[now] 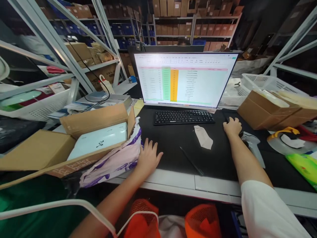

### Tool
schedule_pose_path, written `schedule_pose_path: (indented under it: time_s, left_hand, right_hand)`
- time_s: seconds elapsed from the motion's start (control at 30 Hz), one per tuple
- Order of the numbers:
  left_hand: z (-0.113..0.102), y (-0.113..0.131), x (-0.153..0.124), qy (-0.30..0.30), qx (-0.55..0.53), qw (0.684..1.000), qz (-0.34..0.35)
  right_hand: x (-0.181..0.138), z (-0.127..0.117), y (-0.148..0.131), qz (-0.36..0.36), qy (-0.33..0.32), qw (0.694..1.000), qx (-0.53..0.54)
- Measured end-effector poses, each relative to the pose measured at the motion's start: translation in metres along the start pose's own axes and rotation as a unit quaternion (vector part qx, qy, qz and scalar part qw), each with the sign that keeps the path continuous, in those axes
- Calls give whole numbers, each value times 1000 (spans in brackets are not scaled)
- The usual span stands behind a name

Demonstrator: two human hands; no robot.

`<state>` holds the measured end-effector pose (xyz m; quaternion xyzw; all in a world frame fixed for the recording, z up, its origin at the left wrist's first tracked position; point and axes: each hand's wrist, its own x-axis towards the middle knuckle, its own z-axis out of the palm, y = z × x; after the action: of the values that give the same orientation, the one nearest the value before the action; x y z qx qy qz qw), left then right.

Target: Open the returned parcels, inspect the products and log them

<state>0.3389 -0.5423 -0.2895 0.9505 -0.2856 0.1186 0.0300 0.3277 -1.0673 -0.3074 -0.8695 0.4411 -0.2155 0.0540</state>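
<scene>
My left hand (pixel 148 155) lies on the black desk mat with its fingers spread, holding nothing. Its side is against a crumpled white-and-purple plastic package (pixel 114 158). Behind that package stands an open cardboard box (pixel 96 120) with a pale blue packet (pixel 100 140) inside. My right hand (pixel 232 127) is curled over what appears to be a computer mouse, almost wholly covered by the palm and fingers. Close to my right wrist lies a grey-and-white handheld scanner (pixel 253 145). A black keyboard (pixel 184 117) sits between the hands, below a monitor (pixel 185 82) showing a spreadsheet.
A folded paper slip (pixel 203 137) and a dark pen (pixel 192 162) lie on the mat. On the right are a cardboard box (pixel 264 112), a tape roll (pixel 287 140) and a green packet (pixel 303 168). A white cable (pixel 61 203) crosses the lower left. Metal racks surround the desk.
</scene>
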Motion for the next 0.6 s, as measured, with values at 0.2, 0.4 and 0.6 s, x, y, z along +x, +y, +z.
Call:
schedule_pose_path:
  time_s: [0.2,0.4,0.6]
  left_hand:
    - [2,12,47,-20,-25,995,-98]
    - [21,38,145,2,-150,972,-179]
    - [46,23,180,41,-206,929,-304]
  right_hand:
    - [-3,1,2,-12,6,1000,-1]
    - [-3,1,2,-25,11,1000,1]
    - [-2,6,4,-32,15,999,12]
